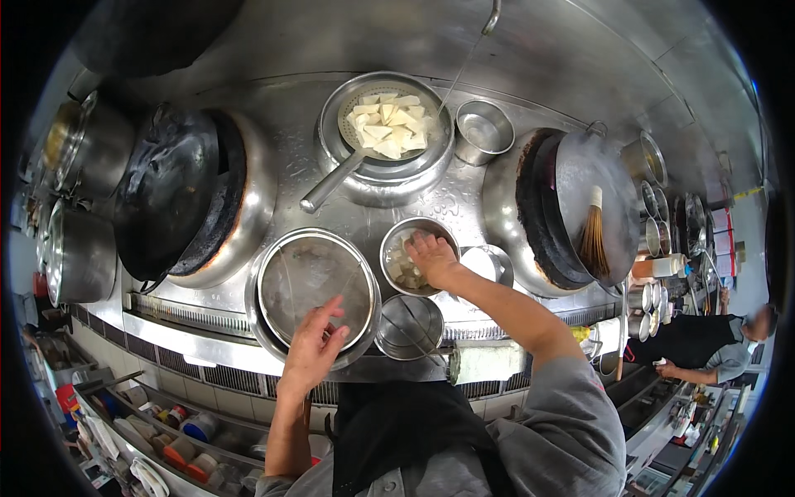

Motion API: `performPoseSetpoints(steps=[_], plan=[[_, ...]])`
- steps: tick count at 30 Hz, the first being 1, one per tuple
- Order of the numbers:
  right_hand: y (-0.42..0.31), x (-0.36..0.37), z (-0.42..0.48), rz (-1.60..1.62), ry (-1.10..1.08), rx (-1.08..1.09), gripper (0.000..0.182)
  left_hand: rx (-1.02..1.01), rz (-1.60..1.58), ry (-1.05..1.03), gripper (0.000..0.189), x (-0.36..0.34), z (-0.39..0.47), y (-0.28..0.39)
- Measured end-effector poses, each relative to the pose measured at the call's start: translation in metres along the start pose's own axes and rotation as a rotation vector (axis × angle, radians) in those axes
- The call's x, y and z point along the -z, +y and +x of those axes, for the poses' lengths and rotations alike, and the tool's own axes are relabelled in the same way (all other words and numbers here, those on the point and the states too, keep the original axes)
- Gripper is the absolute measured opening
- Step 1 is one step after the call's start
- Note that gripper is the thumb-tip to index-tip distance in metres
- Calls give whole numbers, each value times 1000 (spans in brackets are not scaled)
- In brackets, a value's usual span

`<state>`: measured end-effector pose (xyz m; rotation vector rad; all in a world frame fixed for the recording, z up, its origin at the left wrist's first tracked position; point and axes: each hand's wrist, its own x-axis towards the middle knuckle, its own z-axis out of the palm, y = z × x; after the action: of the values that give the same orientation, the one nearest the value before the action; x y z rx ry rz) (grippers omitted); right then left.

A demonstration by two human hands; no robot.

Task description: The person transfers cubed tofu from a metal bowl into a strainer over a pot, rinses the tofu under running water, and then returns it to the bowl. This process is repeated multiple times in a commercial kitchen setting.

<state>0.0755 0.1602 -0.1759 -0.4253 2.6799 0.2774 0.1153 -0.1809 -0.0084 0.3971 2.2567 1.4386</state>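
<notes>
My right hand (433,258) reaches into a small steel bowl (389,281) at the middle of the counter. Pale cut pieces (404,270) lie in liquid there, beside my fingers. Whether the fingertips pinch any of them cannot be seen. My left hand (318,340) hovers over the near edge of a wide round steel vessel (264,248), its fingers apart and nothing in them. Behind the bowl, a perforated steel ladle (323,189) rests across a larger steel pot (397,186). White, wedge-like pieces (388,124) are heaped in the ladle.
Blackened woks stand left (168,192) and right (596,168); the right one holds a bamboo brush (595,242). Near me are a steel container (407,326) with thin rods across it and a folded cloth (487,361). Water runs from a spout (492,22). Another person (702,341) stands far right.
</notes>
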Motion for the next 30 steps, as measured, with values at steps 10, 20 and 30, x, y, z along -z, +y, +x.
performPoseSetpoints(steps=[10,20,30], plan=[[18,-17,3,31,205,95,66,25,-22,0,52,-5,-1,1],[-14,6,-11,190,-32,-271,76,-360,376,28,43,-52,64,47],[-24,48,-32,630,178,-152,60,-310,918,-192,23,-117,238,-19]])
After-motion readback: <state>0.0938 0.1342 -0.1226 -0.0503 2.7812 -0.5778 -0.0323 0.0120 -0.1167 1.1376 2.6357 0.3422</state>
